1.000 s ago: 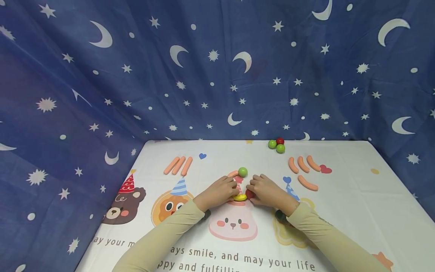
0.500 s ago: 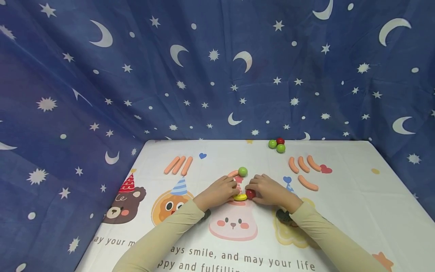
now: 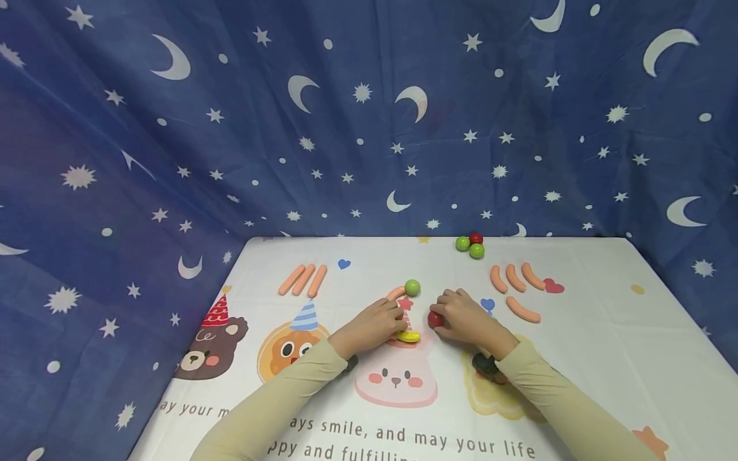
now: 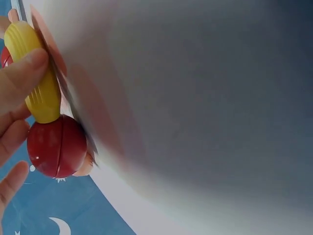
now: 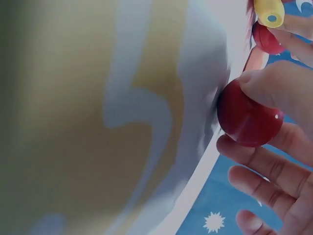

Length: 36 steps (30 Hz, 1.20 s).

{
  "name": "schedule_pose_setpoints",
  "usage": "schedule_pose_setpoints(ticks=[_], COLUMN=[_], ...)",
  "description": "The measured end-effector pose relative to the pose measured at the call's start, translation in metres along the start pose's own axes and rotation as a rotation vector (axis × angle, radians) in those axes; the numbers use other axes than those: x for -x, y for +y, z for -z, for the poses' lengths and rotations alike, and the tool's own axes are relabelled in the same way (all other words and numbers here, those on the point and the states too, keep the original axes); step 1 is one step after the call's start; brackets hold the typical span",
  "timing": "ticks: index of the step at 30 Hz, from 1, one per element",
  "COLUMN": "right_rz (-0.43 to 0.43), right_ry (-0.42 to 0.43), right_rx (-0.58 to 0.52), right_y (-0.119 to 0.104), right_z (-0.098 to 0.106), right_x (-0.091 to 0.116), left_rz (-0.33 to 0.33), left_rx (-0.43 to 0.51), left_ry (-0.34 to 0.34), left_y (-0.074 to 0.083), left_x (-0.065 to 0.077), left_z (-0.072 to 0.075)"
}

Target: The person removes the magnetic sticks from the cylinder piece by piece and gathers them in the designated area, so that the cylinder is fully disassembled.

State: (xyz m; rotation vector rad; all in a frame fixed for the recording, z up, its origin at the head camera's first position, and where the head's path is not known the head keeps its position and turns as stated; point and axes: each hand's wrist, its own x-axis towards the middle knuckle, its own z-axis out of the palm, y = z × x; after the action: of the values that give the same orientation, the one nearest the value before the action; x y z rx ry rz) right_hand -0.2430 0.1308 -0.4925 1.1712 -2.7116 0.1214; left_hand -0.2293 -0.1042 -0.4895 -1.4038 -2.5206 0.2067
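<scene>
In the head view my left hand point(image 3: 377, 323) is at the table's middle, mostly hiding a yellow ribbed handle point(image 3: 409, 337). Its thumb presses on this handle point(image 4: 46, 95) in the left wrist view; the right wrist view shows a hole in the handle's end. A seamed red ball point(image 4: 56, 147) sits at the other end of the handle, hidden under the hand from above. My right hand point(image 3: 464, 317) pinches another glossy red ball point(image 5: 249, 115) between thumb and fingers, a short way right of the handle. Beyond the left fingers lie a green ball point(image 3: 412, 287) and a sausage point(image 3: 395, 293).
Three straight sausages point(image 3: 302, 280) lie at the back left, and several curved ones point(image 3: 523, 310) at the right. Two green balls and a red ball point(image 3: 475, 239) cluster at the back edge. A starry blue curtain point(image 3: 369, 173) stands behind the printed white tablecloth point(image 3: 605, 346).
My right hand has drawn the red ball right and slightly back, away from the yellow handle. The near green ball has shifted slightly farther back. My left hand stays nearly still.
</scene>
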Motion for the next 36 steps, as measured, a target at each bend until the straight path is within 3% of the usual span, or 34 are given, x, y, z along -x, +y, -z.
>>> schedule_pose_setpoints(ticks=[10,17,23,31,36], right_rz=[-0.094,-0.001,0.041,-0.113,-0.132], right_ry=[0.023,0.112,0.131,0.186,0.217], right_rx=[0.000,0.108,0.217,0.245,0.227], right_y=[0.011,0.026,0.043,0.059,0.054], right_z=[-0.001,0.000,-0.003,-0.003,-0.001], right_x=[0.006,0.008,-0.008,-0.029,-0.028], left_rz=[0.015,0.014,0.010,0.023,0.031], left_rx=[0.023,0.029,0.033,0.039,0.035], left_ry=[0.009,0.026,0.034,-0.002,-0.024], left_y=[0.002,0.002,0.001,0.001,0.002], left_x=[0.003,0.003,0.003,0.003,0.003], left_z=[0.003,0.002,0.002,-0.001,0.001])
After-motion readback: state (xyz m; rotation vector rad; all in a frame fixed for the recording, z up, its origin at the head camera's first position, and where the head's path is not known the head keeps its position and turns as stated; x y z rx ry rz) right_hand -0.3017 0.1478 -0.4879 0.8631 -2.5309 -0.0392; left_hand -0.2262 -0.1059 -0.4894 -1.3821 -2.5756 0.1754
